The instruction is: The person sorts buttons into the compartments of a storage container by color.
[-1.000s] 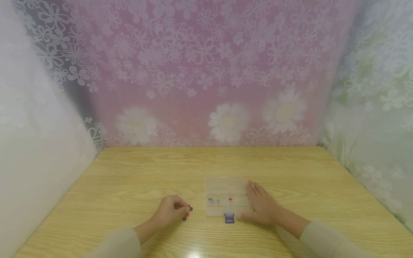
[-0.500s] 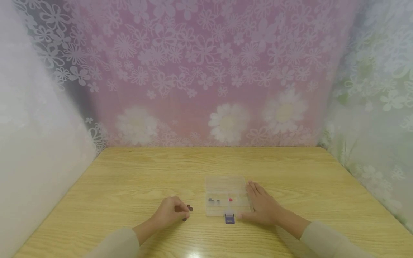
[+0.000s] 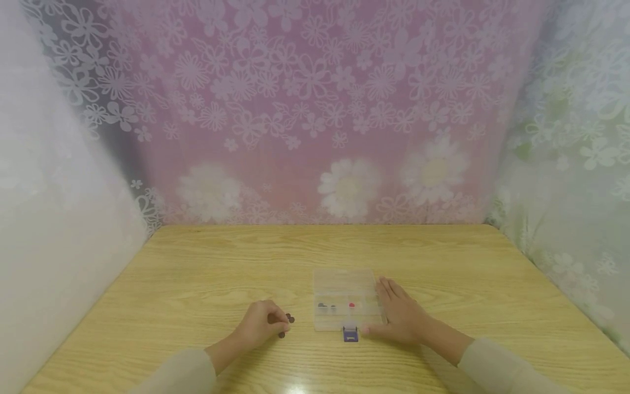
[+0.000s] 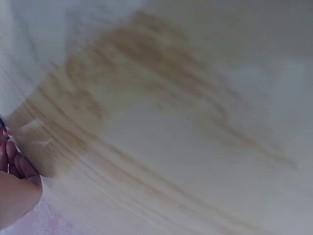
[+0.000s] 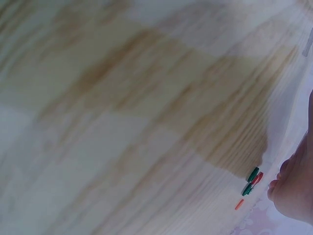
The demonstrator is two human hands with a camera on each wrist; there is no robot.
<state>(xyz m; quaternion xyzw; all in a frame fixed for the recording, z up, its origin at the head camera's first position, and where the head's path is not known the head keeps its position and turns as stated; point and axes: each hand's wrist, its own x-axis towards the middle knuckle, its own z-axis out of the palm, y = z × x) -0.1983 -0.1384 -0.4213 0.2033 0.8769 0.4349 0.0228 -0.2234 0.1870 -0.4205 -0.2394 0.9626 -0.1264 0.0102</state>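
A clear plastic compartment box (image 3: 344, 282) with a blue latch (image 3: 350, 334) lies unlatched on the table in the head view. Inside are a red disc (image 3: 351, 305) and a few dark discs (image 3: 322, 305). Left of it, my left hand (image 3: 258, 324) pinches at the table with thumb and fingers; a bit of red (image 4: 5, 131) shows by its fingertips in the left wrist view. Dark discs (image 3: 290, 318) lie beside those fingertips, one more (image 3: 282, 335) just below. My right hand (image 3: 402, 314) rests, fingers straight, along the box's right side.
Green discs (image 5: 253, 174), a red disc (image 5: 257, 178) and an orange piece (image 5: 239, 204) appear in the right wrist view; whether boxed or loose cannot be told. Wood-grain table (image 3: 197, 262) spreads around, with a flowered curtain (image 3: 320, 109) behind.
The red disc on the table, visible one second ago under my left fingertips, is now covered by them as they close. My right hand and the box have hardly moved.
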